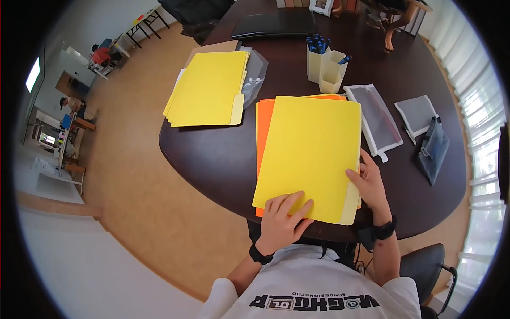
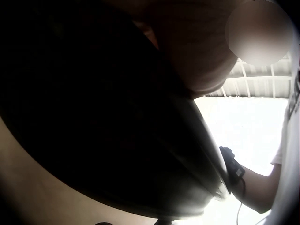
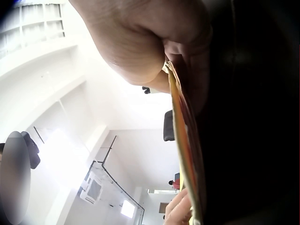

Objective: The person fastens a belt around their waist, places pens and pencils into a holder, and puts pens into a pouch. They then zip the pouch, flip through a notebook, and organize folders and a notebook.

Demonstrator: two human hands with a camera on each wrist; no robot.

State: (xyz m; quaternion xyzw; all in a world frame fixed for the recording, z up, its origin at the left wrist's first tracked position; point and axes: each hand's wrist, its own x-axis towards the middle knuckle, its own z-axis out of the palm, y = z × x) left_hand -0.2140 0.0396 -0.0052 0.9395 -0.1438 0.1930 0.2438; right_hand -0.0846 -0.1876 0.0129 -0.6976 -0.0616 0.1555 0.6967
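Observation:
A yellow file folder (image 1: 313, 149) with a pale tab strip lies on top of an orange folder (image 1: 264, 133), stacked at the table's near edge. My right hand (image 1: 372, 183) grips the stack's right edge, thumb on top and fingers at the side and below. In the right wrist view the stack's layered edge (image 3: 185, 136) runs down from that hand. My left hand (image 1: 281, 220) rests on the yellow folder's lower left part, its fingers spread over the surface. The left wrist view is mostly dark.
Another pile of yellow folders (image 1: 207, 87) lies at the left over a clear plastic bag (image 1: 256, 74). Behind stand pen holders (image 1: 332, 74) and a black laptop (image 1: 273, 24). Mesh zip pouches (image 1: 374, 117) and a dark blue pouch (image 1: 433, 151) lie at the right.

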